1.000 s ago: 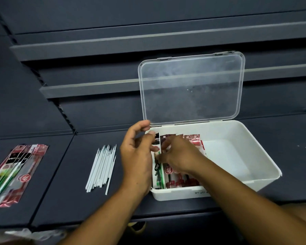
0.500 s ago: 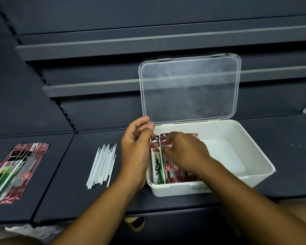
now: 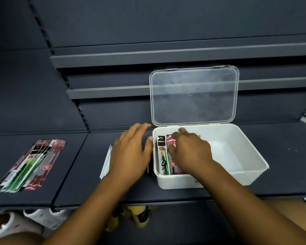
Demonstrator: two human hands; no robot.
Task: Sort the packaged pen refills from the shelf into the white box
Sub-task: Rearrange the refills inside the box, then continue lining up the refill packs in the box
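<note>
The white box point(image 3: 219, 181) stands on the dark shelf with its clear lid point(image 3: 194, 96) hinged up at the back. Several packaged pen refills point(image 3: 162, 152) lie side by side in its left end. My right hand point(image 3: 189, 151) is inside the box and rests on top of those packs, hiding most of them; its fingers bend down loosely. My left hand point(image 3: 131, 152) hovers just left of the box, fingers relaxed and holding nothing. A pile of packaged refills point(image 3: 34, 163) lies on the shelf at the far left.
Loose white refill tubes point(image 3: 106, 161) lie on the shelf under my left hand, mostly hidden. The right half of the box shows its bare floor. Shelf rails point(image 3: 113, 59) run across behind. Bottles and other goods point(image 3: 140, 216) sit below the shelf edge.
My left hand has let go of the packs and moved left, out of the box. My right hand has stayed on the packs in the box.
</note>
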